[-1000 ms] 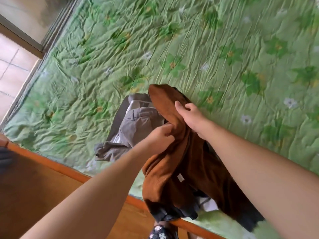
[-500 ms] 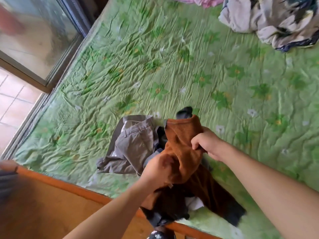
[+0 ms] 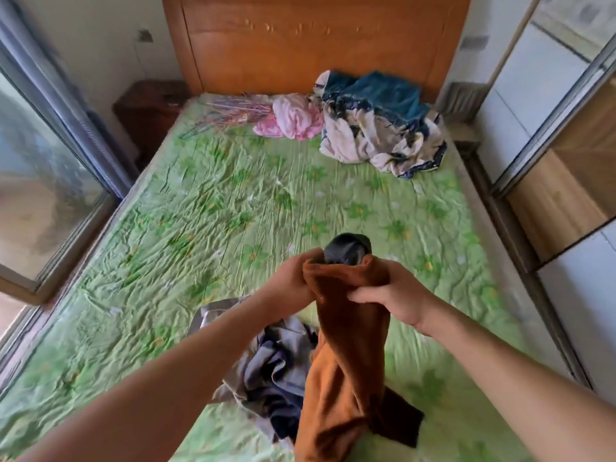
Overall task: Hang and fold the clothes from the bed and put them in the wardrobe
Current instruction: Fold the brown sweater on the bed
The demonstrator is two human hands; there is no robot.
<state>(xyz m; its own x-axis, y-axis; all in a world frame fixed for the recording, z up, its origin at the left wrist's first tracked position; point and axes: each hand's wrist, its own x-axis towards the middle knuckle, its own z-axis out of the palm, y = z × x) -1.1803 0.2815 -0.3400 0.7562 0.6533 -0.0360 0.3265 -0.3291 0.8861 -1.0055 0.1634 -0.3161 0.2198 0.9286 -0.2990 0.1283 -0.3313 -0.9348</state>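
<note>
Early days, imo. Both hands up at 6 o'clock over the bed (image 3: 216,201): left hand (image 3: 289,278) & right hand (image 3: 398,303), fingers (image 3: 364,291) curled tight round the top of the brown garment (image 3: 346,361), which hangs down twd the mattress. Nothing hung or folded yet afaict. Grey trousers (image 3: 266,365) heaped just beside, at 7. Pink top (image 3: 293,119), patterned pile (image 3: 376,138) & hangers (image 3: 230,111) wait at 12. Wardrobe (image 3: 566,195) at 3.

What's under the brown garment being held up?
Below the brown fleece garment, crumpled grey trousers and dark bluish cloth lie on the green floral bedsheet; their right parts are covered.
</note>
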